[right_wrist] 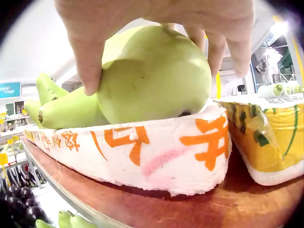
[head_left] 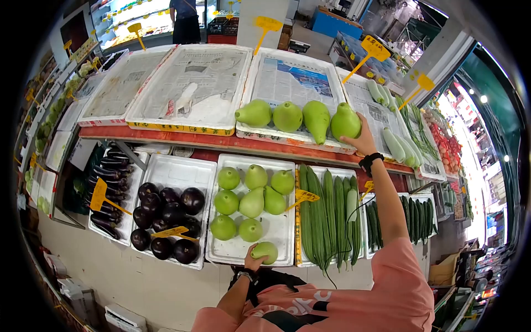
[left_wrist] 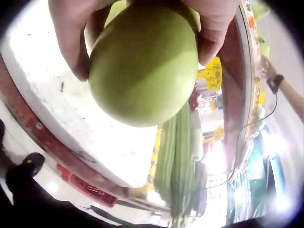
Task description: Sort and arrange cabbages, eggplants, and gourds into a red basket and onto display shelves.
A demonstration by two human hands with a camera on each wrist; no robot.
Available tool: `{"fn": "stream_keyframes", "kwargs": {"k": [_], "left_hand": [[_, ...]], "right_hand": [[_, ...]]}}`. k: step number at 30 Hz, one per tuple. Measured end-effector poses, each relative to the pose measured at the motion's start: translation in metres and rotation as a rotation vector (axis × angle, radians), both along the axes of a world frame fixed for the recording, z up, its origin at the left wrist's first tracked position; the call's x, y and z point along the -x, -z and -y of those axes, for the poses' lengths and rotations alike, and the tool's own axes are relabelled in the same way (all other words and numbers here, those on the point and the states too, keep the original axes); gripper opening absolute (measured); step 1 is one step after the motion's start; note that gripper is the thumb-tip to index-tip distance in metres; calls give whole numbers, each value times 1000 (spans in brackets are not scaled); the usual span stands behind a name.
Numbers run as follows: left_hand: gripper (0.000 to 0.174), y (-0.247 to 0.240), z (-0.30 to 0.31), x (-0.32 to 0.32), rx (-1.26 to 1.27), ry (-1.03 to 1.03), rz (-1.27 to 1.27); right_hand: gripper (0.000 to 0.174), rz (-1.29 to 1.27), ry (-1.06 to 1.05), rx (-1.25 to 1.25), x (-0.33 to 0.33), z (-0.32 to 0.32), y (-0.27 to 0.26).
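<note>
In the head view my right hand [head_left: 362,138] grips the rightmost green gourd [head_left: 345,122] at the front edge of an upper foam tray [head_left: 298,142], beside three other gourds [head_left: 287,117]. The right wrist view has thumb and fingers round that gourd [right_wrist: 154,76], which sits at the tray's lettered rim. Below, my left hand [head_left: 254,259] holds a gourd [head_left: 265,252] at the near edge of a lower white tray [head_left: 221,253] with several more gourds [head_left: 251,202]. Fingers pinch its two sides in the left wrist view, the round end [left_wrist: 142,71] facing the camera.
Left of the lower gourd tray are round dark eggplants [head_left: 161,249]; right of it lie long green ridged gourds [head_left: 327,221]. Yellow price tags [head_left: 303,197] stick up among the trays. Newspaper-lined trays [head_left: 191,83] stand on the upper shelf. A dark cable [head_left: 345,238] hangs across the long gourds.
</note>
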State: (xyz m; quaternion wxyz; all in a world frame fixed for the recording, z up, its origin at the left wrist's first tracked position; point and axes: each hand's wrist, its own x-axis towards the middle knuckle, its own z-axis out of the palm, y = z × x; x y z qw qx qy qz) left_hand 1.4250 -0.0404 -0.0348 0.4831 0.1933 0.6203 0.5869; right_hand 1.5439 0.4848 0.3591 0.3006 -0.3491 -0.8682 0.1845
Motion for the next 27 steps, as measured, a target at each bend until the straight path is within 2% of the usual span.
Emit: {"fn": "stream_keyframes", "kwargs": {"k": [1,4,7,10,13,14,15,17,19,21,25,27], "left_hand": [[72,-1,-1,-1,-83,1,84],[71,-17,-1,-1,-102,28,327],[63,-71,6,6,-22,-4,655],[58,-103,18,21,-137,14,739],[59,-127,20,44,-366,23,779],[62,-161,17,54,-445,15,691],[63,-181,15,68,-445,-23,697],[60,-215,3,102,-615,-77,672],[56,-281,-16,141,-621,-97,523],[54,-340,-42,181,-600,-165,93],[53,-404,-113,261,-594,-408,-296],[50,-437,-147,288,-476,-423,-402]], "right_hand": [[106,-15,-6,49,2,2,-1],[108,-8,-21,79,-1,-9,4],[110,130,74,-123,-7,-2,2],[107,14,65,-209,-22,15,-5],[98,-86,55,-175,-41,66,-9],[94,-92,46,-186,-50,83,-6],[91,-97,36,-195,-62,101,0],[88,-69,76,-211,-88,138,15],[87,-53,97,-113,-115,180,25],[84,-76,142,-25,-143,219,37],[81,-142,291,89,-207,280,74],[79,-191,397,146,-234,307,90]]}}
